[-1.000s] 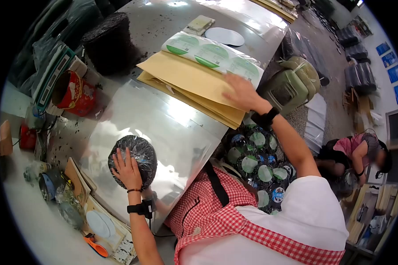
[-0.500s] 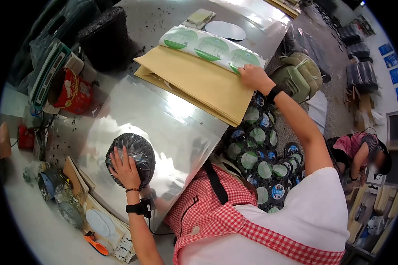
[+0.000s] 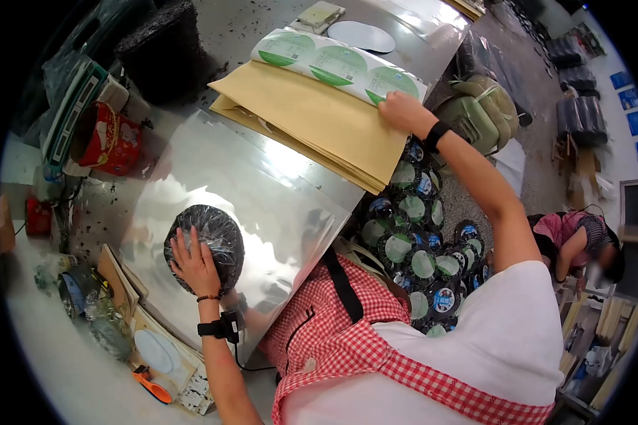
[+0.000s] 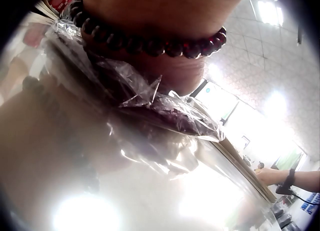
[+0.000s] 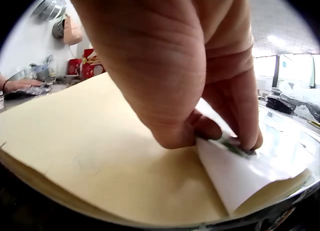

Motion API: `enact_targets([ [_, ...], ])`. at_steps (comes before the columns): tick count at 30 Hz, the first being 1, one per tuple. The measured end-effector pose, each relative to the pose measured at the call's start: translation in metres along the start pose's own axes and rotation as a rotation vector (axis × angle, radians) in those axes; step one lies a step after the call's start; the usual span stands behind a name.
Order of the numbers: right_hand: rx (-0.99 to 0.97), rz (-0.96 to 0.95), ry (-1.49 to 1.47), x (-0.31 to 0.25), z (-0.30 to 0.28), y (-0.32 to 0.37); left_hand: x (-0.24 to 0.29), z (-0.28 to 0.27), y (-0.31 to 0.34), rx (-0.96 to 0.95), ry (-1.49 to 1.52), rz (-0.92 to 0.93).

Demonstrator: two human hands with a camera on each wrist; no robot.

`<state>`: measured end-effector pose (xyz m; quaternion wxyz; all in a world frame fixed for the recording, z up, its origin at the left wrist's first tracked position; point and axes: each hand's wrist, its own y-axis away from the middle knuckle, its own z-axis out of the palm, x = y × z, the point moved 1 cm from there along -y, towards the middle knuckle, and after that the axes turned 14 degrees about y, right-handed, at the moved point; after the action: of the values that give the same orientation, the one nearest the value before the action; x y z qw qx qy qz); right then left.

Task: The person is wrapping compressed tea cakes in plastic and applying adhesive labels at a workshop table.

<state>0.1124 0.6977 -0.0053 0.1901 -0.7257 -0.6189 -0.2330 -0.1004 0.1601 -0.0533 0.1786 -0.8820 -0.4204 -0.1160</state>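
Observation:
My left hand rests with its fingers spread on a round, dark package wrapped in clear film. The left wrist view shows the crinkled film under the beaded wrist. At the table's right side, my right hand pinches the near edge of a white label sheet printed with green circles. Its thumb and fingers meet on the lifted white edge in the right wrist view. Beneath the labels lies a stack of yellow-brown paper, partly covered by them.
A red bucket and a dark round bundle stand at the table's left. Several labelled packages are piled beside the table's right edge. An orange-handled tool lies lower left. Another person bends down at far right.
My right hand was lying with extended fingers on the brown paper; it has moved to the label sheet and now pinches its edge. The left hand stays on the package.

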Motion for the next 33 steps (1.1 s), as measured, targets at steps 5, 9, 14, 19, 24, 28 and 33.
enact_targets([
  [5, -0.061, 0.083, -0.451, 0.048, -0.003, 0.008, 0.001, 0.000, -0.002, 0.009, -0.005, -0.020],
  [9, 0.343, 0.184, -0.386, 0.021, -0.009, 0.024, 0.001, -0.001, -0.001, 0.015, 0.029, -0.008],
  [14, 0.375, 0.889, -0.728, 0.130, 0.030, 0.035, -0.002, -0.001, -0.001, 0.019, 0.048, -0.049],
  [19, 0.740, 1.155, -1.220, 0.196, -0.019, 0.051, -0.001, -0.006, -0.001, 0.056, 0.147, -0.116],
  [24, 0.441, 0.259, -0.825, -0.054, -0.124, -0.041, 0.013, -0.013, 0.001, 0.153, 0.024, -0.133],
  [28, 0.499, -0.482, -0.934, -0.243, -0.223, -0.092, 0.018, -0.007, 0.013, 0.095, 0.124, -0.261],
  [33, 0.419, -0.776, -0.842, -0.290, -0.238, -0.108, 0.023, 0.000, 0.017, 0.205, 0.385, -0.236],
])
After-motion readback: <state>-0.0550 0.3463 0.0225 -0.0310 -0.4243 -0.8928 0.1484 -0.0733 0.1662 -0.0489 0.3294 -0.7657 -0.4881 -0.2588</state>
